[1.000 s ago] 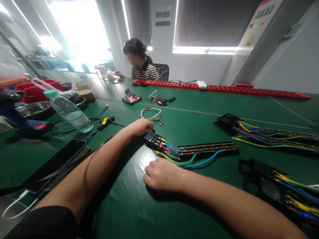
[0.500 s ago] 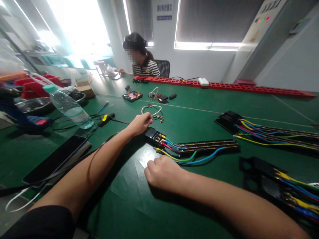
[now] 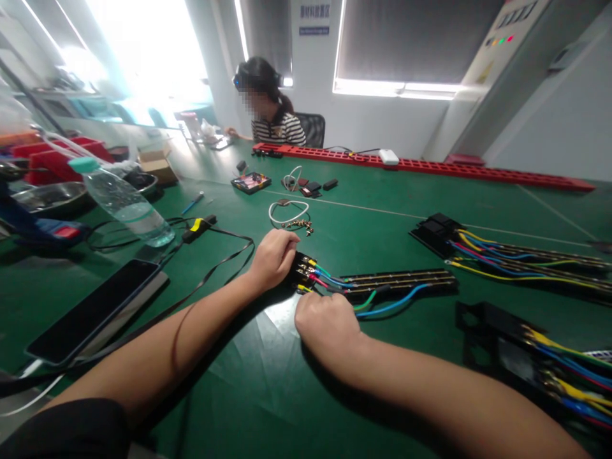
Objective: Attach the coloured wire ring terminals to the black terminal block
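My left hand [image 3: 274, 256] is closed, with its fingers curled at the left end of a black terminal block [image 3: 304, 268]. It covers part of the block, and what its fingertips hold, if anything, is hidden. Closed too, my right hand [image 3: 329, 325] lies just in front of the block, over the yellow-green wire. Its fingertips are turned away from me, so I cannot see what they grip. Green, blue and red wires run from the block to a black strip [image 3: 401, 282] with brass-coloured bars. Small brass-coloured screws [image 3: 302, 226] lie in a loose pile beyond my left hand.
More wired black assemblies [image 3: 435, 233] lie to the right. On the left are a phone [image 3: 95, 312], a tilted water bottle [image 3: 127, 204], a black cable and a blue power tool [image 3: 48, 233]. Across the green table [image 3: 229, 395] a person [image 3: 275, 115] sits behind a long red rail [image 3: 430, 167].
My left hand has come nearer, from beside the screws down onto the left end of the terminal block. My right hand has shifted right and now covers part of the yellow-green wire.
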### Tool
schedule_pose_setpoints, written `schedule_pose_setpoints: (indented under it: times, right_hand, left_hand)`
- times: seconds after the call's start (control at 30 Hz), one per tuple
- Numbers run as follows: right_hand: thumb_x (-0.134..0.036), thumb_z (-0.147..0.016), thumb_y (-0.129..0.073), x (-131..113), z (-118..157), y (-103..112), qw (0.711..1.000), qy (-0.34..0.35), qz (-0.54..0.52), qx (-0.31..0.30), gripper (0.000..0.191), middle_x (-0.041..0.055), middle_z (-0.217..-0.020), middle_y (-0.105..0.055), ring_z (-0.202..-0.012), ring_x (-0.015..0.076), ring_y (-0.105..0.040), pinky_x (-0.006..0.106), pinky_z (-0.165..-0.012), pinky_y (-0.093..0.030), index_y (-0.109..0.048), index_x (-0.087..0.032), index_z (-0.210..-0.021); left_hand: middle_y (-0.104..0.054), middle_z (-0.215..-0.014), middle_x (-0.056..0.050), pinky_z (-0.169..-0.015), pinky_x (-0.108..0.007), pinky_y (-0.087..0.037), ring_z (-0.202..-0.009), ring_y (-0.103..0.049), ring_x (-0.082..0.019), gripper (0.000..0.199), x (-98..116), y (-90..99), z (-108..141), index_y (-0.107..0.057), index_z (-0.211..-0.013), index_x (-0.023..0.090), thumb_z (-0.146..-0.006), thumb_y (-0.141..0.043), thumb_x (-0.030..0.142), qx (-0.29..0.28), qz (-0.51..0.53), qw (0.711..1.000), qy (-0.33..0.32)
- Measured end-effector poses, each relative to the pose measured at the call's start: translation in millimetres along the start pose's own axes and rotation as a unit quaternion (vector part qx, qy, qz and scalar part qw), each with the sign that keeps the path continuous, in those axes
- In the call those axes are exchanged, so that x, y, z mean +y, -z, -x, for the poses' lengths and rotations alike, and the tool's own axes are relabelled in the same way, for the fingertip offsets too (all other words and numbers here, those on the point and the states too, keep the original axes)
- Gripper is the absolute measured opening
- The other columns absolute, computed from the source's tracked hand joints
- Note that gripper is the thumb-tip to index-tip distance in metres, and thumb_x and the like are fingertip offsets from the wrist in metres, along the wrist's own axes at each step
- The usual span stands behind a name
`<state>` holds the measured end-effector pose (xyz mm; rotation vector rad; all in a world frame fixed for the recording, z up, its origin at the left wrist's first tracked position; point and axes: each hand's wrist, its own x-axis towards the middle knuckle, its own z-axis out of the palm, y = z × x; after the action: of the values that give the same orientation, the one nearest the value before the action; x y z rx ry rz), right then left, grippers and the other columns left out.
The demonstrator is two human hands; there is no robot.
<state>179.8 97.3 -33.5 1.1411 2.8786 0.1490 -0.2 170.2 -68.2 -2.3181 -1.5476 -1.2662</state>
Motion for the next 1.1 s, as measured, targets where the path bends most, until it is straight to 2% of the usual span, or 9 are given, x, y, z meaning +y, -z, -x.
schedule_pose_setpoints:
  times: [0.13,0.33,0.47,0.87,1.1]
  right_hand:
    - [0.000,-0.086,-0.047,4,-3,-3,1.000,-0.020,0.012,0.020,0.022,0.0191,-0.077,-0.069,-0.067,0.0240,-0.070,0.031,-0.059,-0.052,-0.068,-0.004,-0.086]
    - [0.002,-0.086,-0.043,7,-5,-5,1.000,-0.025,0.017,0.002,0.026,0.0182,-0.079,-0.069,-0.069,0.0253,-0.070,0.033,-0.059,-0.052,-0.068,-0.005,-0.089]
    - [0.002,-0.087,-0.043,10,-6,-4,0.999,-0.027,0.018,-0.003,0.027,0.0179,-0.080,-0.070,-0.072,0.0254,-0.071,0.034,-0.062,-0.053,-0.068,-0.005,-0.090]
    - [-0.002,-0.090,-0.043,15,-11,-11,1.000,-0.018,-0.001,0.014,0.026,0.0170,-0.080,-0.071,-0.074,0.0250,-0.072,0.034,-0.062,-0.053,-0.069,-0.007,-0.089]
    - [-0.004,-0.091,-0.044,18,-10,-7,1.000,-0.014,-0.011,0.007,0.025,0.0168,-0.081,-0.071,-0.073,0.0250,-0.072,0.033,-0.061,-0.053,-0.069,-0.007,-0.090]
  left_hand:
    - [-0.062,-0.089,-0.007,-0.083,-0.037,-0.047,-0.086,-0.055,-0.021,0.021,-2,-2.6,6,-0.058,-0.094,0.020,-0.097,-0.037,0.024,-0.002,0.008,1.000,-0.008]
    - [-0.062,-0.087,-0.006,-0.083,-0.036,-0.047,-0.086,-0.055,-0.020,0.021,1,-4.4,7,-0.057,-0.091,0.020,-0.097,-0.037,0.025,0.014,0.036,0.999,0.008]
    - [-0.061,-0.086,-0.005,-0.080,-0.035,-0.046,-0.083,-0.055,-0.020,0.018,2,-5.7,8,-0.058,-0.092,0.019,-0.098,-0.044,0.029,0.028,0.038,0.999,0.008]
    - [-0.064,-0.087,-0.004,-0.079,-0.035,-0.045,-0.083,-0.056,-0.020,0.014,5,-6.9,10,-0.061,-0.097,0.018,-0.096,-0.052,0.028,0.006,0.037,0.999,0.006]
    - [-0.063,-0.086,-0.002,-0.076,-0.032,-0.048,-0.080,-0.058,-0.018,0.013,1,-9.2,12,-0.060,-0.098,0.018,-0.092,-0.059,0.030,0.014,0.050,0.997,0.048]
